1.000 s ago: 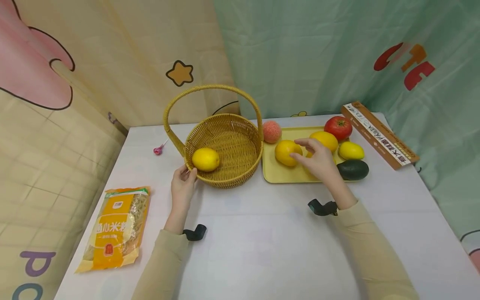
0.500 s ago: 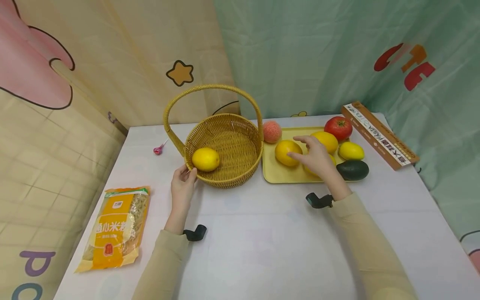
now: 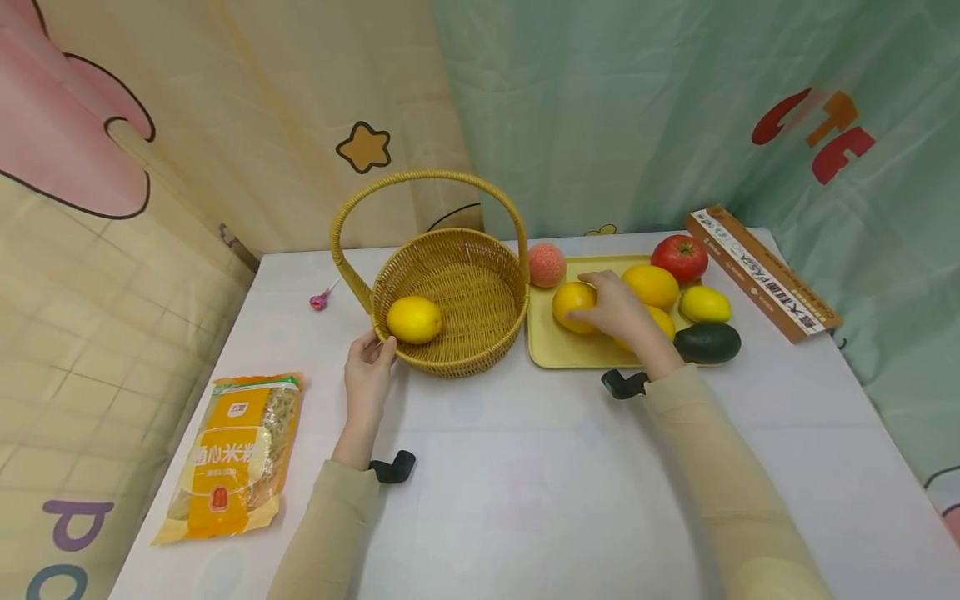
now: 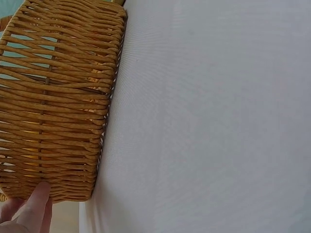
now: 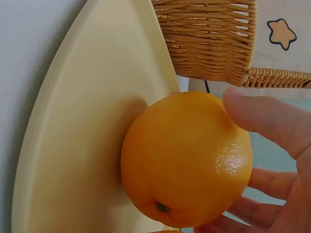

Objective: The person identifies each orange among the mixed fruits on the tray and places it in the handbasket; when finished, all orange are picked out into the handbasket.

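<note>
My left hand [image 3: 367, 371] grips the near left side of a round wicker basket [image 3: 480, 317], thumb [image 4: 36, 204] against the woven outside. Inside the basket, at its left, lies a yellow lemon-like fruit [image 3: 415, 320]. My right hand [image 3: 618, 312] holds an orange [image 5: 187, 160] at the left of a pale yellow tray [image 3: 551, 354]; the thumb lies on one side and the fingers curl round the other. Right of that hand, on the tray, are two yellow fruits [image 3: 651, 287], one partly hidden by the hand.
A red tomato [image 3: 679, 257], a small lemon [image 3: 705, 305] and a dark green avocado-like fruit [image 3: 708, 342] line the tray's right side. A pink ball [image 3: 547, 265] sits by its back left corner. Around lie a pasta box [image 3: 765, 275], a lollipop [image 3: 320, 300] and a noodle bag [image 3: 232, 458].
My right hand has moved left and closed in round the orange, uncovering more of the yellow fruits behind it. My left hand stays at the basket.
</note>
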`<state>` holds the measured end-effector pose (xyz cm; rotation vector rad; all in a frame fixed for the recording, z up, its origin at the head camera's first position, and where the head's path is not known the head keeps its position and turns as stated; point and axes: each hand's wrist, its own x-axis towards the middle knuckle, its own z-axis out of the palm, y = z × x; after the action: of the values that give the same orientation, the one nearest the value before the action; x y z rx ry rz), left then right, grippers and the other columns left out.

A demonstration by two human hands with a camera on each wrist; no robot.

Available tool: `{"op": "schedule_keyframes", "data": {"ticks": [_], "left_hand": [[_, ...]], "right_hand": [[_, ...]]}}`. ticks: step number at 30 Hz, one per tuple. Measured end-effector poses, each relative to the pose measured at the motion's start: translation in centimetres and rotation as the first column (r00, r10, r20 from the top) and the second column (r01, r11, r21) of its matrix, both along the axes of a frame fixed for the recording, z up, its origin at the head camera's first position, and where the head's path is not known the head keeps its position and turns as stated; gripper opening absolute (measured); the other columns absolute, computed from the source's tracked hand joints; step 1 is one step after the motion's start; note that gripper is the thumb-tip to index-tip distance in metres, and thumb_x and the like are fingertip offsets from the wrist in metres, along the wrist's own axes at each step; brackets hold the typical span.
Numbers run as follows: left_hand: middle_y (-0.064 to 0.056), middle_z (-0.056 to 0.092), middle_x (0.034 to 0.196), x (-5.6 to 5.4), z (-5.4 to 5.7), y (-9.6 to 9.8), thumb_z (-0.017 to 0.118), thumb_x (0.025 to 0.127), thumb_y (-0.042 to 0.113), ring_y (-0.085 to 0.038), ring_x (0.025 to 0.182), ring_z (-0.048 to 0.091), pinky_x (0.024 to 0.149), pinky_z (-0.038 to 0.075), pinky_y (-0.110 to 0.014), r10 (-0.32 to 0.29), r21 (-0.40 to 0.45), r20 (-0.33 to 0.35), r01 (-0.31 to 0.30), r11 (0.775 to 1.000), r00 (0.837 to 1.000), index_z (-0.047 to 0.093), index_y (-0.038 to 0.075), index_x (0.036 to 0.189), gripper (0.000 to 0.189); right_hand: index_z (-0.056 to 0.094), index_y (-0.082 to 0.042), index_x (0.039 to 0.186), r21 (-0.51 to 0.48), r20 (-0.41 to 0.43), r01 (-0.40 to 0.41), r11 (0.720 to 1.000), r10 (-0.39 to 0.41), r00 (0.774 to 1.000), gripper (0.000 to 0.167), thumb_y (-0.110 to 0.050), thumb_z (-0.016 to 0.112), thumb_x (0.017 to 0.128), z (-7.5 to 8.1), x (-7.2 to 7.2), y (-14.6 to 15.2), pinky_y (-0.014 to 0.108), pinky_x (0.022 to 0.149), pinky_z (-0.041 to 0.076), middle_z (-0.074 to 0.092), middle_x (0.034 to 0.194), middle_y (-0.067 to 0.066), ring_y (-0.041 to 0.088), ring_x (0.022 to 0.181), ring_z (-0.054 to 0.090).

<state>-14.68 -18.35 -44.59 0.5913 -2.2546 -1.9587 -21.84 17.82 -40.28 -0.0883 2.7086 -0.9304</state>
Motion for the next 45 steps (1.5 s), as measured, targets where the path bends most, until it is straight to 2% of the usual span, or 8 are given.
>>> {"op": "schedule_keyframes", "data": {"ticks": [2, 10, 16, 23, 30, 34, 38, 45], "left_hand": [[-0.022, 0.049, 0.142, 0.0, 0.0, 0.0, 0.059, 0.099, 0.021, -0.025, 0.126, 0.053, 0.103, 0.053, -0.031, 0.001, 0.003, 0.001, -0.001, 1.000, 1.000, 0.040, -0.001, 0.144, 0.054], [-0.019, 0.051, 0.141, -0.1, -0.1, 0.1, 0.060, 0.099, 0.020, -0.025, 0.125, 0.054, 0.101, 0.054, -0.028, 0.012, 0.008, 0.002, -0.012, 1.000, 1.000, 0.042, 0.001, 0.143, 0.051], [-0.020, 0.051, 0.140, -0.1, -0.2, 0.1, 0.060, 0.099, 0.019, -0.025, 0.124, 0.054, 0.101, 0.054, -0.030, 0.020, 0.022, -0.009, -0.019, 1.000, 1.000, 0.042, 0.000, 0.142, 0.050], [-0.020, 0.051, 0.140, -0.1, -0.2, 0.2, 0.060, 0.099, 0.020, -0.024, 0.123, 0.055, 0.095, 0.056, -0.019, 0.019, 0.015, -0.013, -0.019, 1.000, 1.000, 0.042, 0.001, 0.142, 0.050], [-0.021, 0.051, 0.140, -0.1, -0.2, 0.2, 0.060, 0.099, 0.019, -0.025, 0.124, 0.054, 0.101, 0.054, -0.030, 0.032, 0.030, -0.017, -0.031, 0.999, 0.999, 0.043, 0.000, 0.142, 0.050], [-0.021, 0.051, 0.140, -0.1, -0.1, 0.1, 0.061, 0.098, 0.019, -0.024, 0.123, 0.054, 0.101, 0.054, -0.030, 0.035, 0.027, -0.021, -0.035, 0.999, 0.999, 0.043, 0.000, 0.141, 0.050], [-0.020, 0.051, 0.141, -0.1, -0.2, 0.0, 0.061, 0.098, 0.020, -0.025, 0.124, 0.054, 0.100, 0.055, -0.027, 0.032, 0.024, -0.010, -0.032, 0.999, 0.999, 0.043, 0.001, 0.142, 0.050], [-0.020, 0.051, 0.141, -0.1, -0.2, 0.0, 0.061, 0.099, 0.019, -0.025, 0.125, 0.054, 0.100, 0.055, -0.026, 0.017, 0.027, -0.020, -0.016, 1.000, 1.000, 0.042, 0.000, 0.142, 0.051]], "right_hand": [[0.036, -0.002, 0.149, 0.026, 0.012, -0.008, 1.000, 0.007, 1.000, 0.077, -0.033, 0.072, 0.088, -0.1, -0.2, -0.2, 0.058, 0.117, 0.033, 0.038, 0.147, 0.023, 0.039, 0.127, 0.041], [0.034, -0.002, 0.149, 0.086, 0.021, -0.046, 0.995, 0.045, 0.999, 0.084, -0.029, 0.078, 0.083, -0.3, -0.8, -0.6, 0.057, 0.115, 0.036, 0.041, 0.144, 0.026, 0.040, 0.125, 0.043], [0.035, -0.001, 0.148, 0.070, -0.004, -0.054, 0.996, 0.054, 0.999, 0.083, -0.026, 0.079, 0.082, -0.5, -0.7, -0.7, 0.057, 0.114, 0.036, 0.044, 0.142, 0.026, 0.040, 0.124, 0.045], [0.034, -0.001, 0.148, -0.078, -0.055, -0.020, 0.997, 0.015, 0.998, 0.086, -0.024, 0.081, 0.079, -0.2, -0.3, -0.4, 0.056, 0.116, 0.035, 0.041, 0.148, 0.022, 0.038, 0.130, 0.042], [0.036, -0.009, 0.149, -0.185, -0.112, -0.006, 0.983, -0.015, 0.994, 0.089, -0.036, 0.082, 0.079, 1.7, 0.9, -1.0, 0.055, 0.112, 0.041, 0.042, 0.150, 0.015, 0.034, 0.129, 0.044], [0.038, -0.011, 0.148, -0.288, -0.136, -0.027, 0.957, -0.013, 0.991, 0.089, -0.039, 0.083, 0.077, 2.8, 1.6, -2.3, 0.051, 0.108, 0.046, 0.046, 0.148, 0.011, 0.031, 0.130, 0.045], [0.041, -0.011, 0.146, -0.394, -0.152, -0.079, 0.916, 0.020, 0.988, 0.085, -0.033, 0.085, 0.076, 3.1, 1.9, -4.0, 0.048, 0.107, 0.049, 0.047, 0.146, 0.010, 0.030, 0.130, 0.046], [0.042, -0.012, 0.145, -0.432, -0.162, -0.163, 0.887, 0.102, 0.981, 0.083, -0.030, 0.085, 0.076, 2.4, 1.6, -7.3, 0.046, 0.103, 0.051, 0.049, 0.143, 0.009, 0.030, 0.121, 0.051]]}}
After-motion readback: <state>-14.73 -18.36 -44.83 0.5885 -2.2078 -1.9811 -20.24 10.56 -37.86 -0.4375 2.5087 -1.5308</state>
